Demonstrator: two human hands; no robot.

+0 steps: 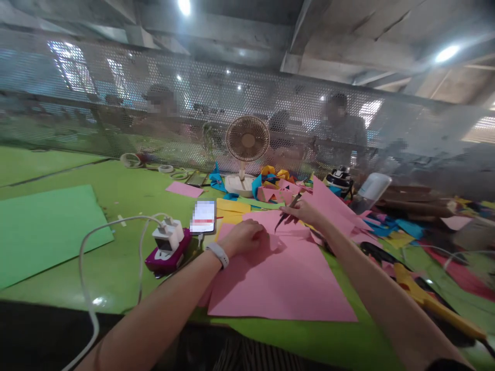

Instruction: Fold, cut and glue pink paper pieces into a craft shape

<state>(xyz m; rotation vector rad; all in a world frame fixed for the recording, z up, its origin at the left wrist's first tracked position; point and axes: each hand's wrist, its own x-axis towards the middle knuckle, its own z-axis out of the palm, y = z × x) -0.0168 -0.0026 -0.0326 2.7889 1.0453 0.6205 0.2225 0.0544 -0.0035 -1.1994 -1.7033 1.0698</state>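
Observation:
A large sheet of pink paper [286, 288] lies on the green table in front of me. My left hand [247, 238] rests on its upper left part with the fingers curled in; whatever may be inside them is hidden. In my right hand [301, 212] a dark, slim pen-like tool [279, 223] is gripped, tilted, its lower end close to the upper part of the sheet. Whether the tip touches the paper I cannot tell. More pink paper [328, 206] stands partly raised behind my right wrist.
Left of the sheet are a phone [202, 216], a purple power strip [166, 257] with white chargers and cables, and green paper [50, 232]. A fan [247, 139] stands behind, among coloured paper scraps. A yellow glue gun [433, 304] lies right. People sit beyond the perforated screen [185, 113].

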